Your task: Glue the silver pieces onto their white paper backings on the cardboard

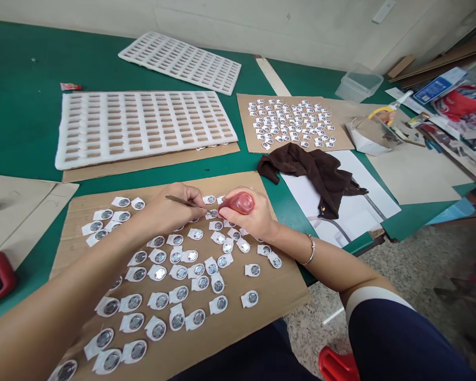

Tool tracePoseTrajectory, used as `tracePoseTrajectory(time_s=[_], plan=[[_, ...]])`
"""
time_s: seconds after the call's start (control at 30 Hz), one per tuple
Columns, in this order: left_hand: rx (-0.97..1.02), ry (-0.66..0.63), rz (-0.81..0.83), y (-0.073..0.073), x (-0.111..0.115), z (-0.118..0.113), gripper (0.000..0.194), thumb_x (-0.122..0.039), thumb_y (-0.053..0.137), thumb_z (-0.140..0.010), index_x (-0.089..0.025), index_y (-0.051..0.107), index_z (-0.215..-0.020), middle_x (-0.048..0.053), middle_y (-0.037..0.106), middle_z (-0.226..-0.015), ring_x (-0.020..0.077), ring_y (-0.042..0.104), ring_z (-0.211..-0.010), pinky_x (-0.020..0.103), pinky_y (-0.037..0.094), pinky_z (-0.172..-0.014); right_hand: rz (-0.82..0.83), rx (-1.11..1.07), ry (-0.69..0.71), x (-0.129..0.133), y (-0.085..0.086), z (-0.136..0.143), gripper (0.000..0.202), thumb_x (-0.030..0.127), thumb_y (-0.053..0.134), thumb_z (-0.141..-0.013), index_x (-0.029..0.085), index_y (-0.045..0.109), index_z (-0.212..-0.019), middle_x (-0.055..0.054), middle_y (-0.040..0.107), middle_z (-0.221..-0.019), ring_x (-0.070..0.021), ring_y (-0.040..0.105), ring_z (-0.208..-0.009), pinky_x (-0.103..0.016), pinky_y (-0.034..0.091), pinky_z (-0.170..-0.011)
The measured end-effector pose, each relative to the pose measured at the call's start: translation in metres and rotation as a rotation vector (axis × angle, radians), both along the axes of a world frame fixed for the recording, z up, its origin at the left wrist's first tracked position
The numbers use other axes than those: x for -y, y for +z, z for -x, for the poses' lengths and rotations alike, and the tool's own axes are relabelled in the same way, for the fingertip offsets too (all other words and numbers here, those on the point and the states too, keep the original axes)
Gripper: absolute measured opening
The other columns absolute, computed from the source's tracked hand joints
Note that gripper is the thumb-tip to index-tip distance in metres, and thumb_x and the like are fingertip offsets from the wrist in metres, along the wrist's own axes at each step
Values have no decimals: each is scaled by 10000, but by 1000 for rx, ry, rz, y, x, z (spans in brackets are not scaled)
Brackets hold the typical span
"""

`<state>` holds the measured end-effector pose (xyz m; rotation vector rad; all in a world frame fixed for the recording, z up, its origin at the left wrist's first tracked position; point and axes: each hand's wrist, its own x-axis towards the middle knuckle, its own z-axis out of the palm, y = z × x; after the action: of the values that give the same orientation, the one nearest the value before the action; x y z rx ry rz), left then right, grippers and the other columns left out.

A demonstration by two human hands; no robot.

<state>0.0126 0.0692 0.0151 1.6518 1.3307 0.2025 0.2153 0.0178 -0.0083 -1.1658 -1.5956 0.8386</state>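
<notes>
Several small white tabs with round silver discs, such as one disc piece (253,270), lie over a brown cardboard sheet (262,320). My left hand (180,206) is closed on metal tweezers (179,200), whose tip points right at a disc piece (211,214) near the far part of the sheet. Close by on the right, my right hand (256,217) grips a small red squeeze bottle (241,202), tilted with its narrow end toward that same piece. The fingers of both hands are near each other, with a small gap between them.
Two white slotted foam trays (143,127) lie beyond the sheet. A second cardboard (246,124) with disc pieces, a brown cloth (317,172) and a clear plastic box (359,83) are to the right. A red-cased phone (2,278) is at left.
</notes>
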Motion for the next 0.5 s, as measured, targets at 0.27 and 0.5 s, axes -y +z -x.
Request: tracePoseTrajectory(time_s=[0.27,0.5], plan=[[1,20,-8,-3,0,0,139,-326,676,-635,-191,639,-633,44,662,-684,165,574,-609,274,398,-514,18,-24,-3,0,2,0,245,382,766,-703,200,656,-826,-36,717,-850,-167,679,-788,-319,557,-761],[37,10,1,-5,1,0,158,-343,675,-640,-191,631,-633,26,636,-656,138,528,-563,267,366,-492,-1,3,-13,-2,0,-3,240,396,749,-718,197,652,-808,-44,718,-827,-179,677,-769,-341,548,-755]])
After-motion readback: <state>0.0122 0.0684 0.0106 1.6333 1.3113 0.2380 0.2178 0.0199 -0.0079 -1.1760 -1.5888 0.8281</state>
